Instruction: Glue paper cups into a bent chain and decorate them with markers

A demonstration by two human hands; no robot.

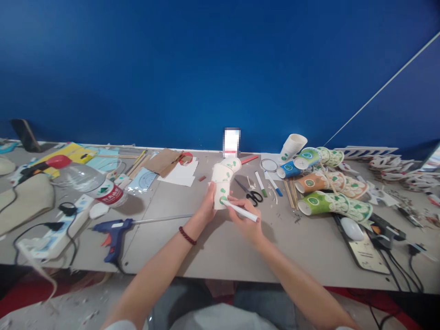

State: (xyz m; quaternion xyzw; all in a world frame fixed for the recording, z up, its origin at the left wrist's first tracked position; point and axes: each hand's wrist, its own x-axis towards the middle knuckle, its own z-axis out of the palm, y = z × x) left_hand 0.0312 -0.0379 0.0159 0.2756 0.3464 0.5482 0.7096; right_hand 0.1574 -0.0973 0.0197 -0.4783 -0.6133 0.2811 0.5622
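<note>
My left hand is closed around the lower part of a chain of joined white paper cups printed with green marks. The chain bends to the right at its top. In my right hand is a white marker pen, its tip at the green round mark on the lowest cup. Whether the tip touches the cup I cannot tell. Right of the cups lie black-handled scissors, a green-ended marker and a blue-ended marker.
Coloured cup chains and a stack of paper cups stand right. Left are a blue glue gun, a power strip with cables, a plastic bottle and brown cardboard. A blue wall rises behind the table.
</note>
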